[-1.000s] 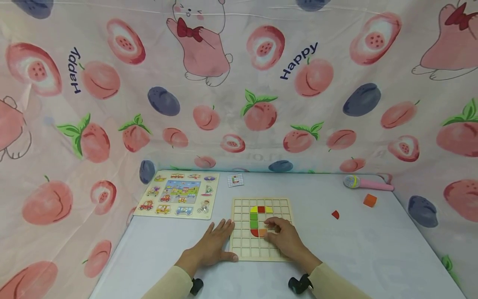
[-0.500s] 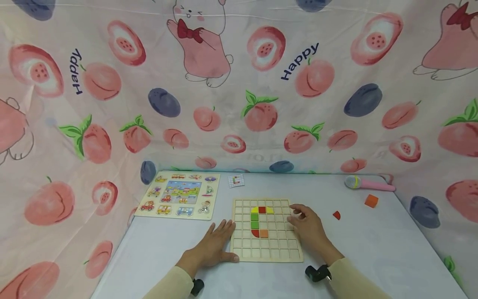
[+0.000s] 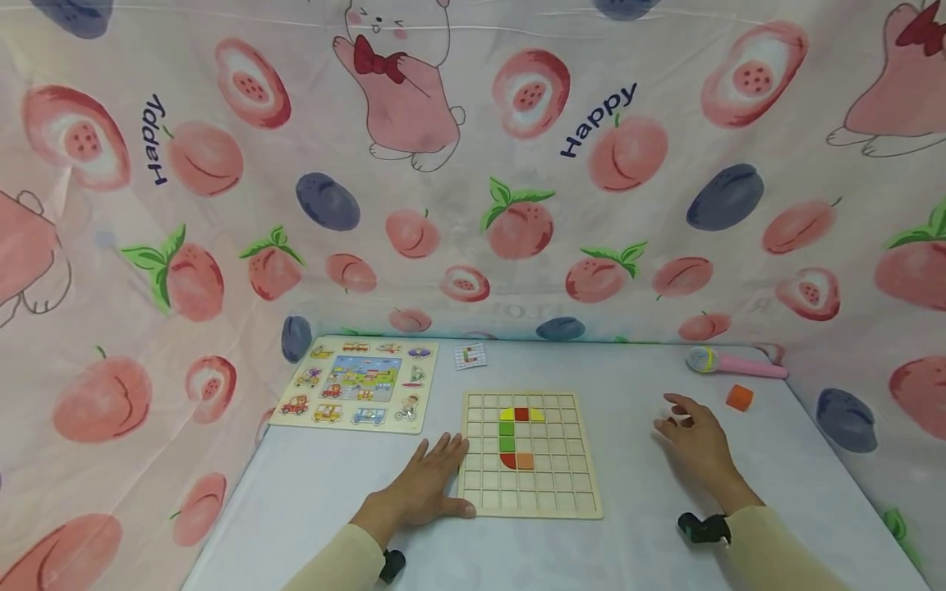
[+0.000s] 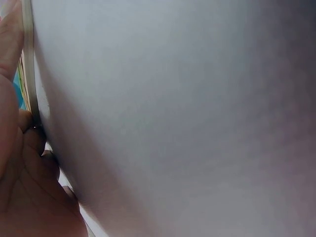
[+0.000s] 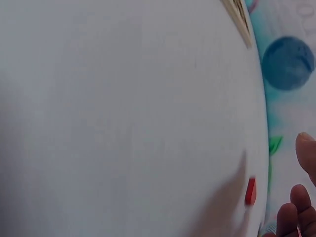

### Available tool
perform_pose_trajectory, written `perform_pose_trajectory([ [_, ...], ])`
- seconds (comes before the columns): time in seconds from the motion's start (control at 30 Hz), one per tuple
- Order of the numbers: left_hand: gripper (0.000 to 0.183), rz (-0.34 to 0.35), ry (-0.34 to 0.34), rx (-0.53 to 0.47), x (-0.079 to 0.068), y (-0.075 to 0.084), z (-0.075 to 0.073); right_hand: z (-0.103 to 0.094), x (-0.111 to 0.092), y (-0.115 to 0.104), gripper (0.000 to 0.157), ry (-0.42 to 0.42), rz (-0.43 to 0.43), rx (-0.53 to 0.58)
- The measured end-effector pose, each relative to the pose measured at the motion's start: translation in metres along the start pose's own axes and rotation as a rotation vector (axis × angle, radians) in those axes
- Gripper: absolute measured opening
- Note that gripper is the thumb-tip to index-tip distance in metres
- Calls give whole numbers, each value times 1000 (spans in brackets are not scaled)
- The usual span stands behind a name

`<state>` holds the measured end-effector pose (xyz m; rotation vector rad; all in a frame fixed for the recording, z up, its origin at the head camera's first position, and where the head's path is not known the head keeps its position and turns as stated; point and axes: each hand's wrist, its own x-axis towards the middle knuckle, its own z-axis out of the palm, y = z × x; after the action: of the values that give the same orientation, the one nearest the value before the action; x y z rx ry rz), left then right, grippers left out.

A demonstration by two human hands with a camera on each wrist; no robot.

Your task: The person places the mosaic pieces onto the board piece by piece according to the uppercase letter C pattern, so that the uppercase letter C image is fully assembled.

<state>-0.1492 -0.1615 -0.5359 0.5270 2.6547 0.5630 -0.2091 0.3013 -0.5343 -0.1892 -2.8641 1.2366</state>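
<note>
A wooden grid board [image 3: 557, 484] lies on the white table with yellow, red, green and orange pieces set in a C-like shape. My left hand [image 3: 423, 484] rests flat beside it, fingertips and thumb at its left edge; the left wrist view shows the fingers along that edge. Well right of the board, my right hand [image 3: 698, 447] hovers with loosely bent fingers and nothing between them. A small red quarter-round piece [image 5: 251, 191] lies on the table near its fingertips in the right wrist view; the hand hides it in the head view.
An orange block [image 3: 740, 398] and a pink toy microphone [image 3: 739, 366] lie at the back right. A small pattern card [image 3: 470, 356] sits behind the board. A vehicle picture puzzle [image 3: 406, 423] lies at the back left. A fruit-print curtain [image 3: 443, 197] hangs behind the table.
My right hand has let go of the orange square, left in the grid beside the lower red piece, and moved right, off the board, to the loose red piece. My left hand stays put.
</note>
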Motion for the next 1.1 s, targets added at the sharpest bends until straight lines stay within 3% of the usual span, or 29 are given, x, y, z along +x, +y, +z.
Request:
perform_pose_trajectory([
  [0.2,110,8,-2,-1,0,0,-1,-14,2,24,63,-53,8,-84],
  [0.37,110,11,-3,3,0,0,-2,-15,3,31,60,-82,-3,-155],
  [0.57,111,10,-4,-6,0,0,-2,-10,7,32,53,-60,-10,-188],
  [0.87,111,8,0,-4,-1,0,-1,-5,9,24,48,-37,49,-198],
  [1.1,111,4,3,-1,0,0,0,1,8,21,52,-96,54,-173],
])
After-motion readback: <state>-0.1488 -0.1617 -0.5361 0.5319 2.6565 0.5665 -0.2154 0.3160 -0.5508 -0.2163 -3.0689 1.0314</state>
